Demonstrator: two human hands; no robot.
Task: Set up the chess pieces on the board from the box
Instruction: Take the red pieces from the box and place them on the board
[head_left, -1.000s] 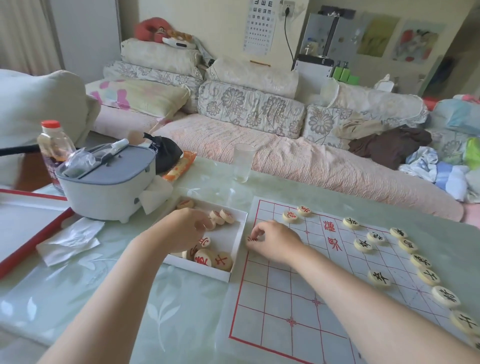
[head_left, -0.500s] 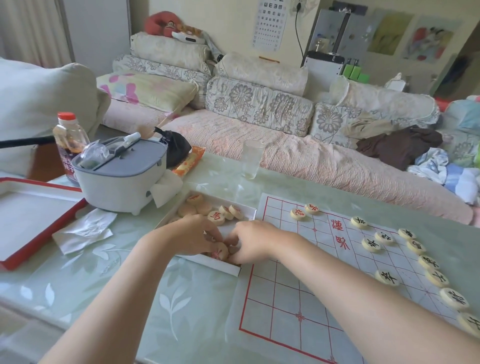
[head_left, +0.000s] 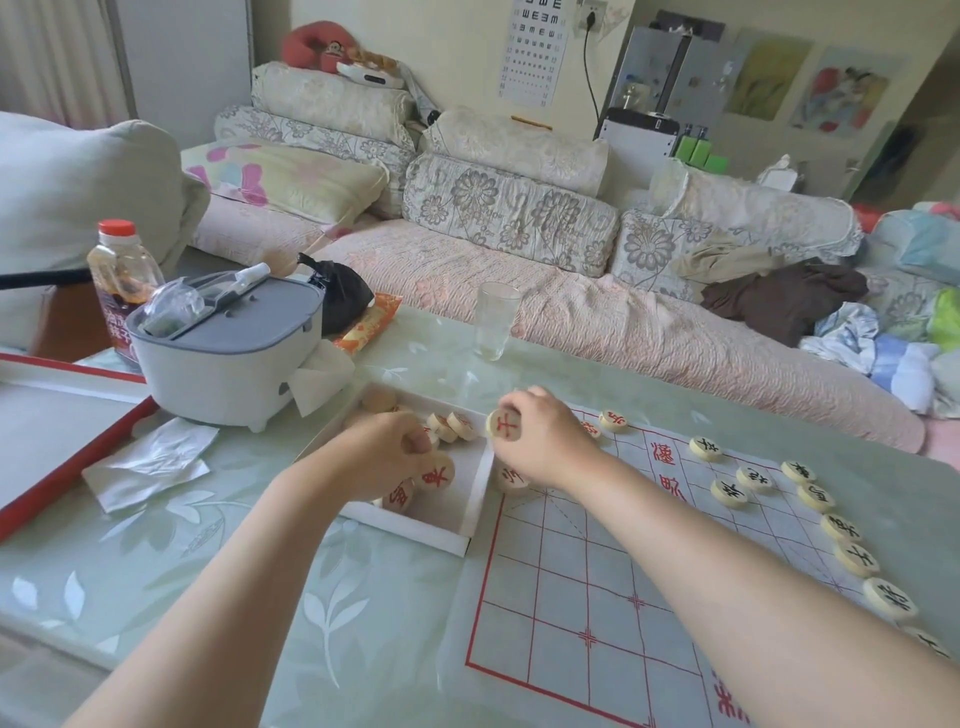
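Observation:
A white paper board with red grid lines (head_left: 566, 587) lies on the table. To its left is a shallow white box (head_left: 470, 512) holding several round wooden pieces with red characters. My left hand (head_left: 384, 454) is inside the box, fingers closed over a red-marked piece (head_left: 435, 475). My right hand (head_left: 540, 441) hovers over the board's left edge and holds up a red-marked piece (head_left: 505, 426). Another red piece (head_left: 511, 480) lies under that hand and one (head_left: 614, 420) at the far edge. Several black-marked pieces (head_left: 730, 492) line the board's right side.
A grey-lidded white container (head_left: 228, 358) stands left of the box, with a red-capped bottle (head_left: 122, 275) behind it. An empty glass (head_left: 496, 327) stands beyond the box. A crumpled tissue (head_left: 150, 462) and a red-edged tray (head_left: 67, 441) lie at left. A sofa runs behind the table.
My right hand went from the board's left edge into the box, then lifted out with a red piece. My left hand stayed in the box and closed on another piece.

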